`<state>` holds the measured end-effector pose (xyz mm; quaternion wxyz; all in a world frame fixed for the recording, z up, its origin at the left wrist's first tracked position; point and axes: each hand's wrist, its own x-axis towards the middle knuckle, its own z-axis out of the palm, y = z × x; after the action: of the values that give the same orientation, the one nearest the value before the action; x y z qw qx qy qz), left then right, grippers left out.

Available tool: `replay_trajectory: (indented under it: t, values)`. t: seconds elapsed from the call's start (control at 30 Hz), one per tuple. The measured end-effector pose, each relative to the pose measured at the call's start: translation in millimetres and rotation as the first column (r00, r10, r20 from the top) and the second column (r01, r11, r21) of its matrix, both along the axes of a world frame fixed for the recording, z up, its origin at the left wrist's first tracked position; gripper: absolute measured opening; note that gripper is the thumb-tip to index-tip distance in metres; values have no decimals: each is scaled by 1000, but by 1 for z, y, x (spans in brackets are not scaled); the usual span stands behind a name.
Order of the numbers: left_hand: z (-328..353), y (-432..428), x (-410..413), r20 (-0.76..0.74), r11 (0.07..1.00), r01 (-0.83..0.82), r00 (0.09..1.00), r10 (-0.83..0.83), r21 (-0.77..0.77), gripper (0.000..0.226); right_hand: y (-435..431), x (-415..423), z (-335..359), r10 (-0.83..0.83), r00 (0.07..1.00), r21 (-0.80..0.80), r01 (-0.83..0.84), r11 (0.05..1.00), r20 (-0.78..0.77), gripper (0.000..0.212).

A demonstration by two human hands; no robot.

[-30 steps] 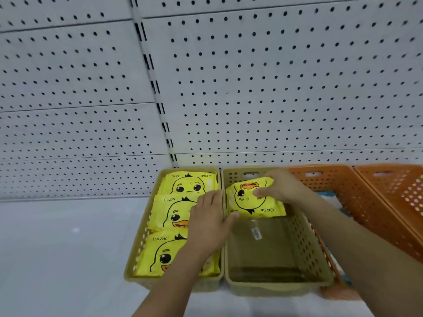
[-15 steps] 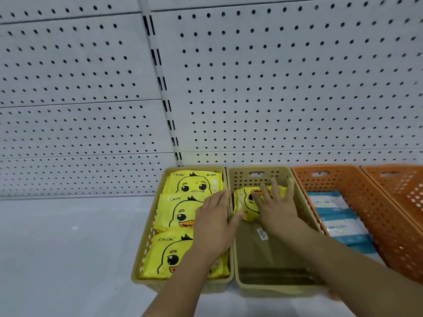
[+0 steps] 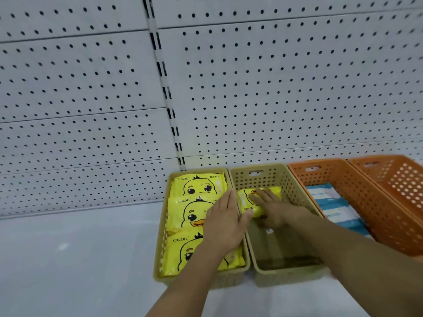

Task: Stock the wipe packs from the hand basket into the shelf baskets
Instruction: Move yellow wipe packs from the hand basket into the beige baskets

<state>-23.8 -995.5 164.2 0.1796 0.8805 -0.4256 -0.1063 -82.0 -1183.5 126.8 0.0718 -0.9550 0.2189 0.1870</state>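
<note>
At the far, 12 o'clock end of the second tan basket (image 3: pixel 297 197), in the one head view, lies a yellow duck-print wipe pack (image 3: pixel 246 202). It sits low against the basket's left wall. The basket floor toward 6 o'clock is bare apart from a small sticker.

The right hand (image 3: pixel 275 210) lies on top of this pack, fingers straight and spread and pointing to 11 o'clock, pressing rather than gripping. The left hand (image 3: pixel 225 223) is flat too, fingers together. It rests over the rims where the two tan baskets meet and over the packs in the left tan basket (image 3: pixel 160 248), with its thumb reaching toward the pack at 3 o'clock. That left basket holds three overlapping duck packs (image 3: pixel 187 211) in a row from 12 to 6 o'clock.

At 3 o'clock an orange basket (image 3: pixel 370 202) holds blue-and-white packs (image 3: pixel 332 202). The pegboard (image 3: pixel 274 88) fills the upper frame. The hand basket is out of view.

The pack looks like a soft film pouch: light, pliable, glossy and probably slick, and not fragile. It would likely sag if pinched at a corner. Taking it across the short width, thumb under and fingers over, should carry it best. Flat palm pressure, as here, suits seating it.
</note>
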Motion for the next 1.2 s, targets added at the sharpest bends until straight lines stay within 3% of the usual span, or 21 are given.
replay_trajectory:
  t: [0.2, 0.33, 0.43, 0.5, 0.57, 0.63, 0.73, 0.83, 0.97, 1.2]
  values:
    - [-4, 30, -7, 5, 982, 174, 985, -175, 80, 79, 26, -19, -4, -186, 982, 142, 190, 972, -36, 85]
    - [1, 42, -12, -13, 973, 221, 975, -221, 69, 106, 38, -16, 13, -255, 965, 150, 262, 953, -62, 77]
    - [3, 44, -9, -32, 970, 237, 971, -235, 47, 109, 64, -11, 33, -362, 930, 362, 316, 877, 65, 60]
    - [1, 50, -6, -33, 959, 276, 961, -274, 65, 95, 91, -28, 40, -378, 901, 362, 286, 887, 214, 50]
    - [-4, 59, -4, 6, 954, 299, 954, -300, 35, 71, 118, -53, 40, -295, 853, 181, 239, 954, 430, 36]
    - [-5, 76, -9, 107, 952, 307, 947, -303, -18, 57, 149, -78, 44, -227, 810, 51, 237, 970, 540, 30]
    - [-7, 113, -28, 192, 938, 335, 930, -314, -91, 70, 194, -104, 41, -199, 697, 12, 264, 965, 689, 28]
    - [-18, 156, -42, 253, 904, 346, 925, -284, -250, 57, 240, -125, 21, -171, 599, 39, 228, 973, 782, 36]
    - [-29, 223, -67, 154, 886, 235, 970, -188, -401, 48, 316, -156, 5, -421, 440, 348, 239, 906, 793, 38]
    - [-44, 360, -126, -69, 938, 124, 986, -154, -325, 42, 439, -229, -23, -434, 486, 332, 283, 900, 759, 38]
